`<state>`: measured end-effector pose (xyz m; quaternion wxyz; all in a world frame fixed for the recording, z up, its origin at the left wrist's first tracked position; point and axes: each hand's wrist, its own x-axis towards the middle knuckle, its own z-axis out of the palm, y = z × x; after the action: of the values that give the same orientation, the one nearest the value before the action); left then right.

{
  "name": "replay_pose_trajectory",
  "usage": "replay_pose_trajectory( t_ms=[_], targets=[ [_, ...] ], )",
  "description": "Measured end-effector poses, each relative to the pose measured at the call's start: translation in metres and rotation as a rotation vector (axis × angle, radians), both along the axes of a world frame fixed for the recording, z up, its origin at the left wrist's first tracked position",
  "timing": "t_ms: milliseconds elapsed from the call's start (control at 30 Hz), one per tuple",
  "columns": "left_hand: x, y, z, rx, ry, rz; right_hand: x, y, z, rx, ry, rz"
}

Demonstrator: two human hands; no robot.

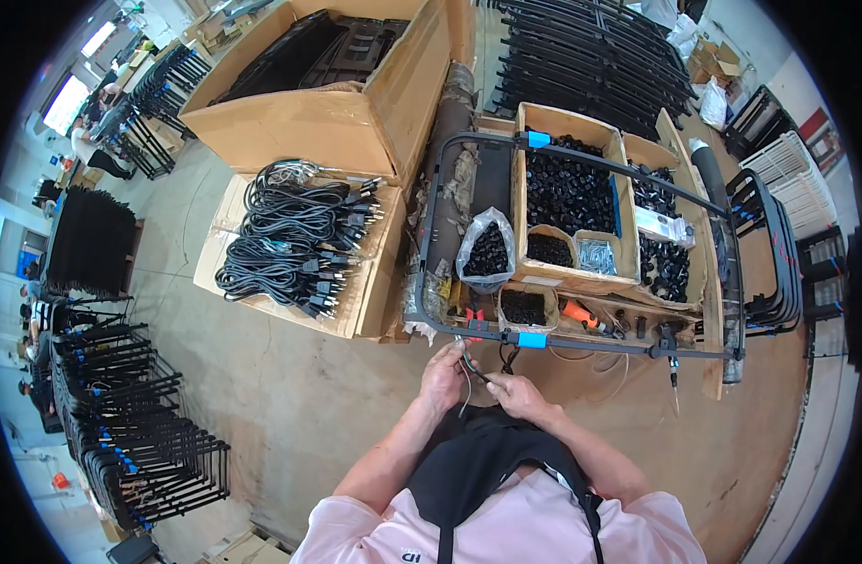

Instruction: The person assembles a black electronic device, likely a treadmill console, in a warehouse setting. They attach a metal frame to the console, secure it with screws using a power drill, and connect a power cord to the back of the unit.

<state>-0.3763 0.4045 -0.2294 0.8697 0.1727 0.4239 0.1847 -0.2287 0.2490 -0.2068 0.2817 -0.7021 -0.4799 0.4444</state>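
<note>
A black tubular metal frame (581, 160) with blue clips lies across wooden trays in front of me. My left hand (444, 374) grips its near rail by the left corner, fingers curled around a thin cable (468, 371). My right hand (515, 393) sits just to the right, pinching the same black cable close to my apron. The cable's far end is hidden between the hands.
Wooden trays (523, 150) hold small black parts, with a plastic bag (487, 249) of them and a blue-tipped clip (532, 340). Coiled black cables (295, 240) lie on cardboard to the left, below a big carton (309, 122). Stacked black frames (130, 442) stand lower left and far back (590, 56).
</note>
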Motion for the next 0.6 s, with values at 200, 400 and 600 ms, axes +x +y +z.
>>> replay_pose_trajectory(
  t_ms=[200,400,600],
  targets=[
    [-0.001,0.013,0.005,0.298,0.229,-0.134,-0.006,0.009,0.006,-0.029,0.037,0.022],
    [-0.004,0.025,-0.011,0.284,0.263,-0.211,-0.015,0.019,0.005,0.030,0.127,-0.003],
    [0.003,0.023,0.015,0.555,0.428,-0.276,-0.023,0.026,-0.004,-0.001,0.123,0.013]
  ],
)
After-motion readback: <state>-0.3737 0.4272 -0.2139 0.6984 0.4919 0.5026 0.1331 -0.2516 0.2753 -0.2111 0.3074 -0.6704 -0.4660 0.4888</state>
